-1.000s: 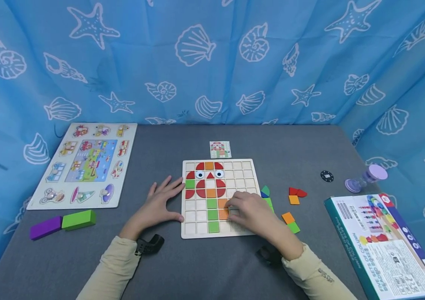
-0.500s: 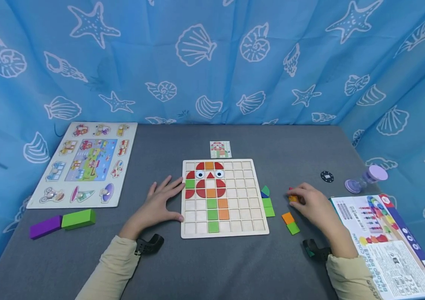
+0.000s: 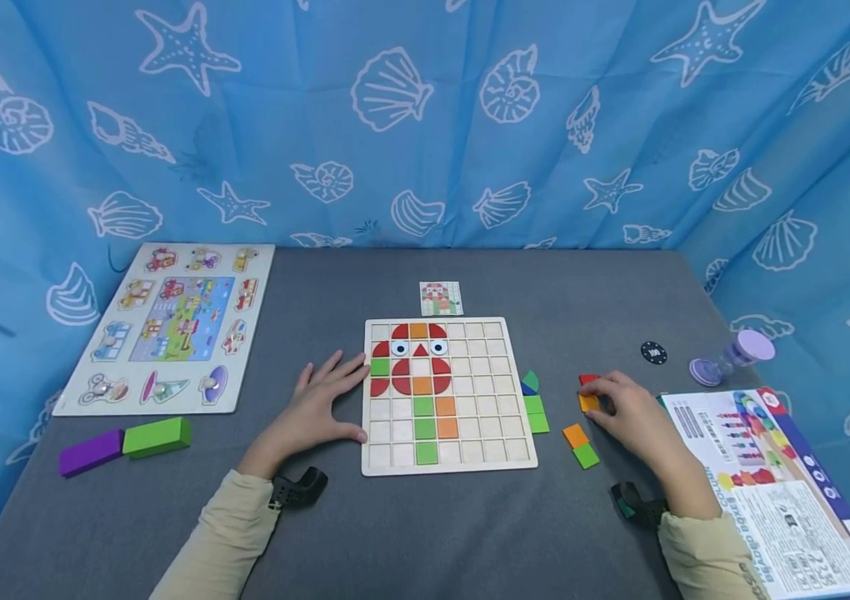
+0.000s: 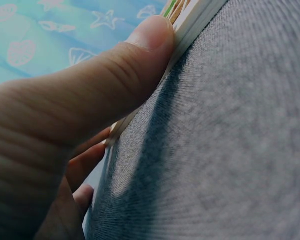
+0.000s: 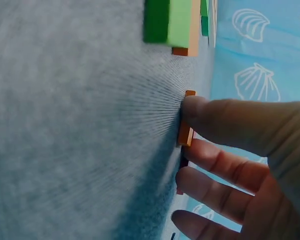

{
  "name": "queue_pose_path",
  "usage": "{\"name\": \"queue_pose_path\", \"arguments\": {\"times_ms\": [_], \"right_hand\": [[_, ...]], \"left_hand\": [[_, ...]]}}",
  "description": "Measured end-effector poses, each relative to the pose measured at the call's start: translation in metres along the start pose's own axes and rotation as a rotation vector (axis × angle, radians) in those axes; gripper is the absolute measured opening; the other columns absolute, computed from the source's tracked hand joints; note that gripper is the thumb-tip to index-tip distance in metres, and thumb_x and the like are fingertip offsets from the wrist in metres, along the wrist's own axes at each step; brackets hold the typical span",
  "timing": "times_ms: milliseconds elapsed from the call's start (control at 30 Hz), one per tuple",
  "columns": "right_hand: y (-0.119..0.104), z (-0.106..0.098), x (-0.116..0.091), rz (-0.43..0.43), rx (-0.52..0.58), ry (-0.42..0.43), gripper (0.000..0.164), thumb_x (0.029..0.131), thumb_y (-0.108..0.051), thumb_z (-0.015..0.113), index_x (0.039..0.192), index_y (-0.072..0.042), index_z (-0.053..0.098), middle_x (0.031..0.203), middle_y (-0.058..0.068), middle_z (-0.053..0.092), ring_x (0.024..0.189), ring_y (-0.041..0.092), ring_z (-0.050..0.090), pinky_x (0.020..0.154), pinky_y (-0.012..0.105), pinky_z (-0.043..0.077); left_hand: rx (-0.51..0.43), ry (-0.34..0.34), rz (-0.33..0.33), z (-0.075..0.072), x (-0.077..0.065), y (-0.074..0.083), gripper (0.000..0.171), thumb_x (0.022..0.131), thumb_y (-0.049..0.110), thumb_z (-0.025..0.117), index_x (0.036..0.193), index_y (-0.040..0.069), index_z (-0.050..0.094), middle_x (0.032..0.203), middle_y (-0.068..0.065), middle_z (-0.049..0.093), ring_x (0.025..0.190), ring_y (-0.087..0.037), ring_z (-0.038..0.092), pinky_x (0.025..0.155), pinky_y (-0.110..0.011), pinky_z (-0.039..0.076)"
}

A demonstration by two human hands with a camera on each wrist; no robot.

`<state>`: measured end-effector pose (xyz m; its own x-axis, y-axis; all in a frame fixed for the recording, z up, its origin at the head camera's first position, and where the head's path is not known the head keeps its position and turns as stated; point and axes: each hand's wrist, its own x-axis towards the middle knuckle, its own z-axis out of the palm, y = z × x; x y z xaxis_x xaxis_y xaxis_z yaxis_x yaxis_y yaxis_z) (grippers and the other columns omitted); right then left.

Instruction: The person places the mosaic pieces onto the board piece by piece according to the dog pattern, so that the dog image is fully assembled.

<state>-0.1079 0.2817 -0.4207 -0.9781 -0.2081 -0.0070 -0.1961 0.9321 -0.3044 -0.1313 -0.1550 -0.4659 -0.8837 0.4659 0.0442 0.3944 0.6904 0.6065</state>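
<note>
A wooden grid board (image 3: 481,408) lies in the middle of the head view, part filled with red, orange and green tiles and two eye tiles. My left hand (image 3: 310,408) rests along its left edge, fingers spread; in the left wrist view the thumb (image 4: 140,55) touches the board's side. To the right of the board my right hand (image 3: 635,421) pinches an orange square tile (image 3: 587,403) between thumb and index finger, low at the table. The right wrist view shows that orange tile (image 5: 186,134) under the thumb. Just behind it is a red tile (image 3: 588,379), partly hidden by the fingers.
Beside the board lie green square tiles (image 3: 536,414); nearer me are another orange tile (image 3: 576,435) and a green one (image 3: 586,456). A picture card (image 3: 441,298) sits behind the board. A box (image 3: 785,492), hourglass (image 3: 732,357), puzzle board (image 3: 245,392) and blocks (image 3: 157,438) stand around.
My right hand has left an orange tile on the board and moved right to the loose tiles, where it now pinches another orange one. The left hand has stayed put.
</note>
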Motion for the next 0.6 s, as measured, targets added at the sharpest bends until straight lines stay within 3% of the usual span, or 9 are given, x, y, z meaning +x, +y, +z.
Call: {"name": "queue_pose_path", "arguments": {"times_ms": [200, 333, 600], "right_hand": [[-0.008, 0.001, 0.004, 0.024, -0.038, -0.027, 0.024, 0.075, -0.015, 0.068, 0.097, -0.007, 0.064, 0.093, 0.009, 0.057, 0.074, 0.020, 0.050, 0.064, 0.037, 0.041], [-0.026, 0.002, 0.010, -0.005, -0.032, -0.008, 0.024, 0.075, -0.017, 0.069, 0.097, -0.008, 0.063, 0.094, 0.007, 0.057, 0.078, 0.020, 0.053, 0.067, 0.039, 0.043], [-0.085, 0.012, 0.027, -0.235, -0.001, 0.037, 0.023, 0.072, -0.018, 0.072, 0.094, -0.012, 0.064, 0.090, -0.001, 0.060, 0.080, 0.014, 0.054, 0.070, 0.032, 0.046]], "left_hand": [[-0.002, -0.001, 0.005, -0.001, 0.000, 0.000, 0.101, 0.055, 0.058, 0.073, 0.139, 0.019, 0.033, 0.146, 0.002, 0.025, 0.136, -0.027, 0.007, 0.102, -0.056, -0.003], [-0.007, -0.007, 0.001, -0.001, 0.000, 0.000, 0.100, 0.056, 0.058, 0.073, 0.139, 0.020, 0.032, 0.146, 0.002, 0.024, 0.136, -0.026, 0.007, 0.102, -0.056, -0.004], [-0.002, -0.019, -0.002, 0.000, 0.000, -0.002, 0.100, 0.056, 0.059, 0.072, 0.140, 0.021, 0.031, 0.147, 0.005, 0.022, 0.137, -0.024, 0.005, 0.102, -0.055, -0.004]]}}
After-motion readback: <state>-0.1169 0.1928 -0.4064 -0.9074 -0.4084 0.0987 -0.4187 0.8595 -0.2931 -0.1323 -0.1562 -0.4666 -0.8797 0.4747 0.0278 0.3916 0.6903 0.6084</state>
